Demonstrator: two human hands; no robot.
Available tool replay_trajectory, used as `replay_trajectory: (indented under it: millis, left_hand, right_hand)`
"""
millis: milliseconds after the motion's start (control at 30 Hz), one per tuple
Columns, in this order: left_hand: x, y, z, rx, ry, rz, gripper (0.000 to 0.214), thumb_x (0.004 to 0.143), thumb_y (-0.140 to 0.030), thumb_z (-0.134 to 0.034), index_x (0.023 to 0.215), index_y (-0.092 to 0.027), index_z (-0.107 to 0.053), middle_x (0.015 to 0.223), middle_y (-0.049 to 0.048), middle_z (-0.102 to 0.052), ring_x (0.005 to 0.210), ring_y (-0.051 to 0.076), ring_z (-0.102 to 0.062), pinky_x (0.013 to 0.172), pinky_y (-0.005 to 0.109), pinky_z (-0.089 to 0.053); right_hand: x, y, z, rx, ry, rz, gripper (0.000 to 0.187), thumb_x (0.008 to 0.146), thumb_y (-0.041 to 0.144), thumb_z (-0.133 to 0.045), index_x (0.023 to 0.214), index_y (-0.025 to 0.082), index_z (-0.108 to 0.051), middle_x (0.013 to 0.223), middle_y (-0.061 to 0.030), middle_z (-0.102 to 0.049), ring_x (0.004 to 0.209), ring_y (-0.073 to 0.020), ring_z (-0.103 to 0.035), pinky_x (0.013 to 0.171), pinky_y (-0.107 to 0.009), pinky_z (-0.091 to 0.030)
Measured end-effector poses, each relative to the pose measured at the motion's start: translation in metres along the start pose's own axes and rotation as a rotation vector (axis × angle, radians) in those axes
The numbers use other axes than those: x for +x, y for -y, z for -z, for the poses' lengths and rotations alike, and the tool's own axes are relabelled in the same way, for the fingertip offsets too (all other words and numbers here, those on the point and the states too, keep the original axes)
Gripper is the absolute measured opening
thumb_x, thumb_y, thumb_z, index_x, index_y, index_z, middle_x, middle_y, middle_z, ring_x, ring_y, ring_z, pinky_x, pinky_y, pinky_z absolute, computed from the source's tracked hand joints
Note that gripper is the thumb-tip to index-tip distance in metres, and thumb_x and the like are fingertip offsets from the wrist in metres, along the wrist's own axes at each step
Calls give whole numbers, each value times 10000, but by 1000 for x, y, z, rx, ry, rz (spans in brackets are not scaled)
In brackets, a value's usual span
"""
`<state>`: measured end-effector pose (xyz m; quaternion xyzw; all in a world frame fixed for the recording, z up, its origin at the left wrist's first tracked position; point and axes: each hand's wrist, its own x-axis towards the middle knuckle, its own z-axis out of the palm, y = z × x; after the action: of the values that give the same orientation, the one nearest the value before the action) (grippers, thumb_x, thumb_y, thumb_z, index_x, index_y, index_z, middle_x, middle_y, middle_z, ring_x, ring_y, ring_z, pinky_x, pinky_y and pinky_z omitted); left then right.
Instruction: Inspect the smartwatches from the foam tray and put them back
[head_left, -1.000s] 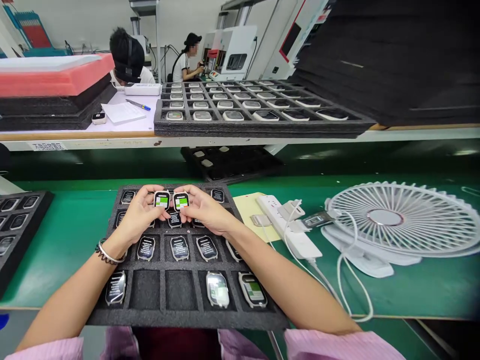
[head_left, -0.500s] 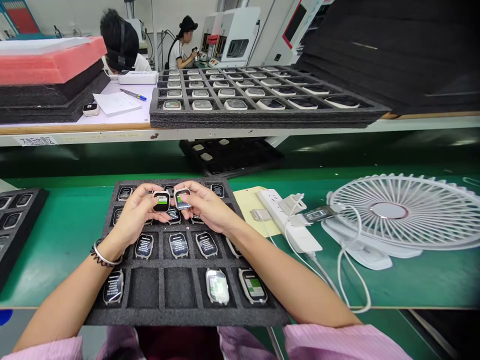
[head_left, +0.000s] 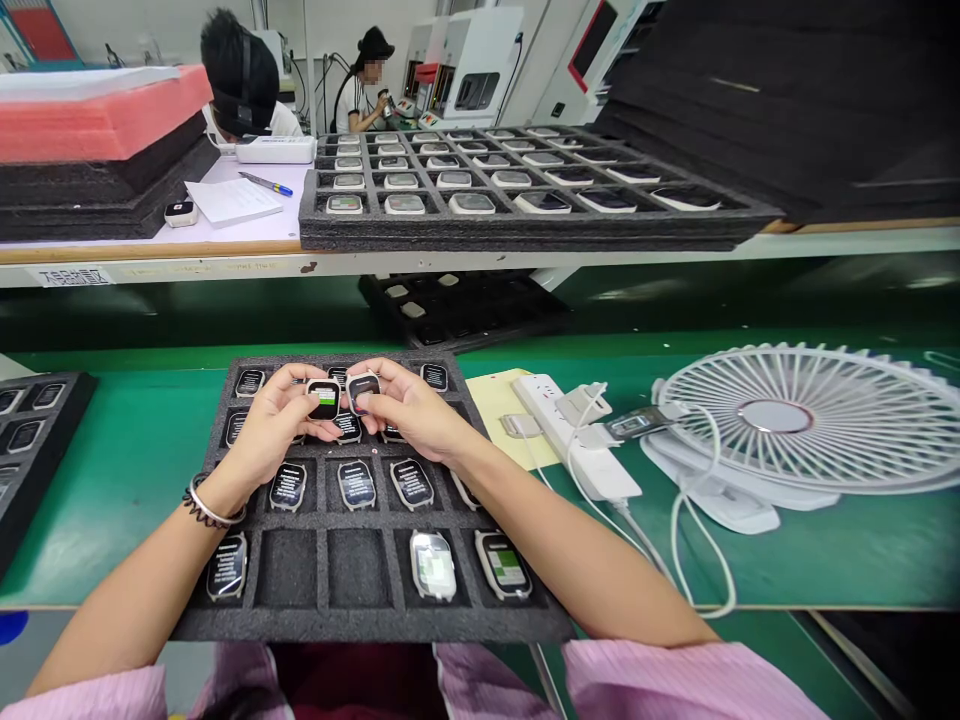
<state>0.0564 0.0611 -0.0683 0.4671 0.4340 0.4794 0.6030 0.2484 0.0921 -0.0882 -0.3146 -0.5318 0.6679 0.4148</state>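
Over the far half of a black foam tray [head_left: 360,627], I hold two strapless smartwatches side by side. My left hand [head_left: 281,420] grips one smartwatch [head_left: 324,398], its screen lit with white and green. The other smartwatch [head_left: 364,388] is in my right hand [head_left: 409,408], thumb on its mostly dark screen. Below them, several smartwatches lie in the tray's square pockets, many showing white text. In the near row, two pockets hold no watch; a watch with a bright screen [head_left: 433,566] and one with a green-patterned screen [head_left: 503,565] lie to their right.
To the right are a white power strip [head_left: 577,440] with cables and a white fan [head_left: 780,420]. Another watch tray [head_left: 37,430] sits at the left edge. The shelf ahead bears a large watch tray [head_left: 525,235] and stacked foam [head_left: 97,125]. Two people work beyond.
The screen of the watch in my right hand has gone from coloured to mostly dark. Both hands keep their grips, almost in the same place.
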Motion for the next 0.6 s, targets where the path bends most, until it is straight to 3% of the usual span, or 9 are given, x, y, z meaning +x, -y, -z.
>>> replay_trajectory:
  millis: [300,600]
  left_hand:
    - [0,0,1,12,-1,-19,365,746,-287,-739,1028,-179,-534,847,13,-730,570,152,-716,594,276,-609]
    - [-1,0,0,37,-14,-37,378,751,-262,-724,1065,-174,-531,872,22,-727,589,143,-712,605,264,-594]
  right_hand:
    - [-1,-1,2,43,48,-7,362,775,275,-733,1091,197,-575,933,-24,-705,576,-106,-617,530,-232,-469]
    - [0,-5,3,46,45,26,372,770,213,-707,1119,200,-578,876,7,-683,583,-106,-618,545,-233,-480]
